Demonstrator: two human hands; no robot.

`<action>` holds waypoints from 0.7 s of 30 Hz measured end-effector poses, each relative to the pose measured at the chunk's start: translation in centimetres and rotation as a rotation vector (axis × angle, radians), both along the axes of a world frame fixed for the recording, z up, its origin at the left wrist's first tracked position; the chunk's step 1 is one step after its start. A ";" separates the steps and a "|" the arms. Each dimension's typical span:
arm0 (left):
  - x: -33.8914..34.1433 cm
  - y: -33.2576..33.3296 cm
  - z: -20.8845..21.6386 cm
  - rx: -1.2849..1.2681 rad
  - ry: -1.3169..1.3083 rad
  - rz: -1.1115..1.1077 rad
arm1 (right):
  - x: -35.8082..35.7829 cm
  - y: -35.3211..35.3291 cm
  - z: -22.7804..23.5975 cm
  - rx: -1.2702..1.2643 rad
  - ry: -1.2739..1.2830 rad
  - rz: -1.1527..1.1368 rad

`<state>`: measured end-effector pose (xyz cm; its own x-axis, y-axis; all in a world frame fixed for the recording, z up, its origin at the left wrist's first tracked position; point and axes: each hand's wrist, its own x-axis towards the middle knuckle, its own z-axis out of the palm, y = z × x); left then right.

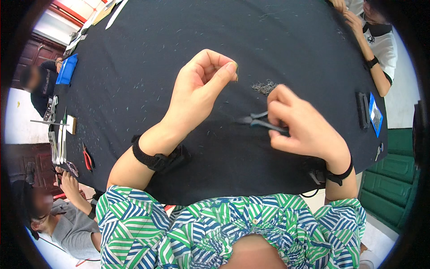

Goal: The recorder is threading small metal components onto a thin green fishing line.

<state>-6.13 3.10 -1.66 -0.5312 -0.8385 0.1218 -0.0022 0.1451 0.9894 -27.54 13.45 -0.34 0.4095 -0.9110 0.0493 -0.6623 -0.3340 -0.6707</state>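
1. Head view: the left hand (pixel 199 87) is raised over the tabletop (pixel 215 163), which is covered in black cloth, and its thumb and forefinger pinch a tiny, thin piece (pixel 237 76) at their tips (too small to make out its shape).
2. The right hand (pixel 304 123) is blurred; its fingers are curled around the grey-blue handles of a pair of pliers (pixel 254 121), whose nose points toward the left edge. Whether the jaws meet, I cannot tell.
3. A small heap of thin metal bits (pixel 264 86) lies just beyond the right hand's knuckles, toward the far edge (whether they touch is unclear). Both hands are well in from the side edges.
4. Fine pale scraps are strewn over the cloth, mostly toward the left and far edges.
5. By the left edge, near its near corner, lie red-handled pliers (pixel 88 158) with eyeglasses (pixel 72 168) beside them.
6. Along the right edge are a black case (pixel 362 110) and, just beside it, a blue packet (pixel 376 117).
7. Co-workers sit around the tabletop: one person's hands (pixel 354 21) are at the far right corner, and another's hand (pixel 69 184) is by the near left corner.
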 end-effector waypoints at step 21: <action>-0.2 -0.2 -0.5 -0.164 -0.051 -0.012 | -1.2 -0.3 1.0 -0.149 -0.228 -0.199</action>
<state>-6.33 2.93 -2.18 -0.5504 -0.8029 0.2289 -0.0493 0.3050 0.9511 -28.70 13.18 0.62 0.1875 -0.9479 0.2577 -0.5626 -0.3187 -0.7628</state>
